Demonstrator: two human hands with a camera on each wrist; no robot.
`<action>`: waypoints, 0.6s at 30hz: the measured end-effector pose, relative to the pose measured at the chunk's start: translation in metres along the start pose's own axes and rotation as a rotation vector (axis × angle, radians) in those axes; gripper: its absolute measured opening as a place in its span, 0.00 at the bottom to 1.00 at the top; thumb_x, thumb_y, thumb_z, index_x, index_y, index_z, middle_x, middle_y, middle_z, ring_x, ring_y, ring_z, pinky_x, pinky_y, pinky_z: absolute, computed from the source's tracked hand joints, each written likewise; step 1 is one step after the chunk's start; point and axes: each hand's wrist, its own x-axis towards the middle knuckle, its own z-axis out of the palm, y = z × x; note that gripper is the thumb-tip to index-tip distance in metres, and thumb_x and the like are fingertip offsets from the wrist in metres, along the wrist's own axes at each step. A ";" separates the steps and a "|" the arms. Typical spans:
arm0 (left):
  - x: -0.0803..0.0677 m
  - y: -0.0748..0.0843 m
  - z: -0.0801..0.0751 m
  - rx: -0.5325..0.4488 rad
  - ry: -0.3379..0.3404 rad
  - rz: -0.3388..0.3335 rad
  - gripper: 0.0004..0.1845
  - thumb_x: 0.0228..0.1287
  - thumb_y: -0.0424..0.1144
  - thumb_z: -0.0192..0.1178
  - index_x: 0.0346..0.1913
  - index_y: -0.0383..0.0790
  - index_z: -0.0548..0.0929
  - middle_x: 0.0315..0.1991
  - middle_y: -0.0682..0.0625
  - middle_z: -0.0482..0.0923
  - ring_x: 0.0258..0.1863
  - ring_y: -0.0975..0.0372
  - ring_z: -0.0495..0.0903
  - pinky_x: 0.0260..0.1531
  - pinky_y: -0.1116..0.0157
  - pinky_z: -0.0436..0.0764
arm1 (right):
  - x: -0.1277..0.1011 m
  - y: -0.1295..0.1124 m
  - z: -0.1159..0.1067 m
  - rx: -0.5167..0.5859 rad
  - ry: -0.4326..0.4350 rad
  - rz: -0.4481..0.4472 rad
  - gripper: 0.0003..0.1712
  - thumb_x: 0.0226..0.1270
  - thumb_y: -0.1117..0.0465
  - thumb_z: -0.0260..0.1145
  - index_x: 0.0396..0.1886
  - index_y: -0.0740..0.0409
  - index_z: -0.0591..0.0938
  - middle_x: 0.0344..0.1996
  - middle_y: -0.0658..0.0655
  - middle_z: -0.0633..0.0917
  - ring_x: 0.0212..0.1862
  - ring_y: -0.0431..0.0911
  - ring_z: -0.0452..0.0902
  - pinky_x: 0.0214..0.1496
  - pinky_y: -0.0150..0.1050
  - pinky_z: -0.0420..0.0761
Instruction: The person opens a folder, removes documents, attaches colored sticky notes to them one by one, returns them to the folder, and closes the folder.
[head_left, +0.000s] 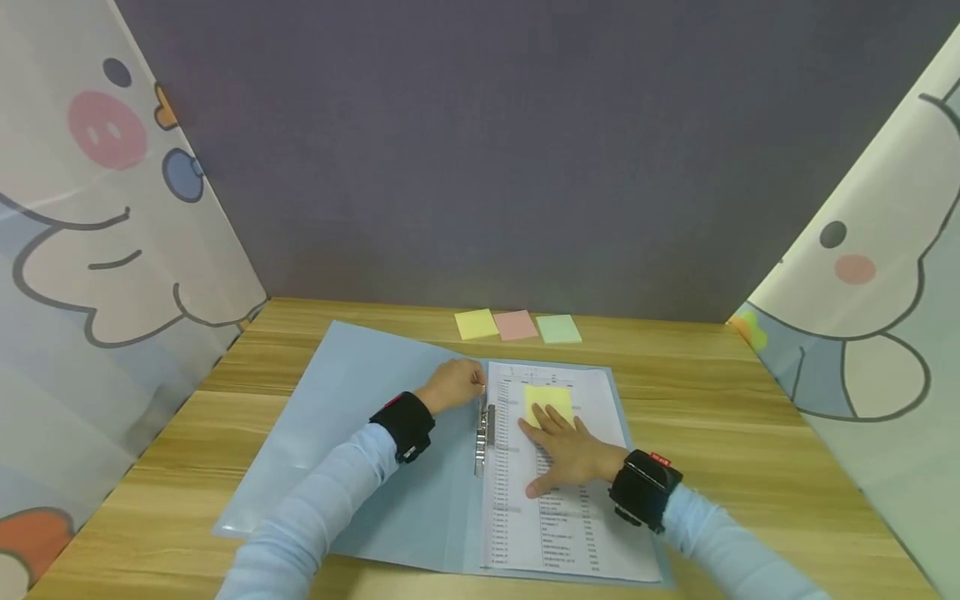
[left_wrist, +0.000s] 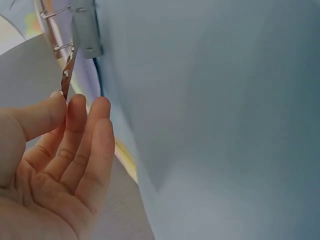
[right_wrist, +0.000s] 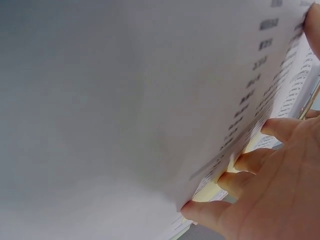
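A blue ring binder (head_left: 360,375) lies open on the wooden table, with printed sheets (head_left: 517,533) on its right side. At the top of the spine my left hand (head_left: 452,385) pinches the metal lever (left_wrist: 68,75) of the ring mechanism (head_left: 481,446) between thumb and index finger; its other fingers are loosely bent. My right hand (head_left: 570,454), fingers spread, rests on the sheets. Its fingertips touch the lower part of a yellow sticky note (head_left: 543,395) on the top page. In the left wrist view, metal rings (left_wrist: 56,12) show beside the mechanism's plate.
Behind the binder lie a yellow sticky note (head_left: 476,324), a pink one (head_left: 515,325) and a pale green one (head_left: 558,328). A dark partition (head_left: 495,167) rises at the table's back edge. Panels with cartoon prints stand on the left (head_left: 195,275) and right (head_left: 862,367).
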 end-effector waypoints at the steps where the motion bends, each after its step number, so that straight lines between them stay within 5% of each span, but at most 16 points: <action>1: 0.000 0.000 -0.001 -0.006 0.009 0.006 0.03 0.60 0.35 0.59 0.31 0.40 0.80 0.31 0.49 0.79 0.27 0.62 0.72 0.26 0.68 0.71 | 0.000 0.000 0.000 0.001 0.000 -0.001 0.60 0.40 0.30 0.66 0.72 0.46 0.52 0.73 0.58 0.42 0.73 0.56 0.31 0.66 0.66 0.38; 10: -0.014 0.011 -0.014 -0.016 0.022 0.047 0.05 0.58 0.36 0.61 0.27 0.42 0.78 0.25 0.52 0.76 0.23 0.62 0.70 0.24 0.68 0.67 | 0.000 0.001 0.000 0.006 0.003 -0.003 0.61 0.40 0.30 0.67 0.72 0.47 0.52 0.73 0.58 0.42 0.73 0.56 0.32 0.66 0.66 0.37; 18: -0.039 0.014 -0.012 0.039 0.016 0.165 0.06 0.57 0.37 0.63 0.25 0.46 0.78 0.24 0.55 0.77 0.22 0.66 0.69 0.24 0.69 0.68 | 0.000 0.002 0.000 0.009 0.002 -0.003 0.61 0.40 0.30 0.66 0.72 0.47 0.52 0.73 0.59 0.41 0.73 0.57 0.31 0.66 0.66 0.37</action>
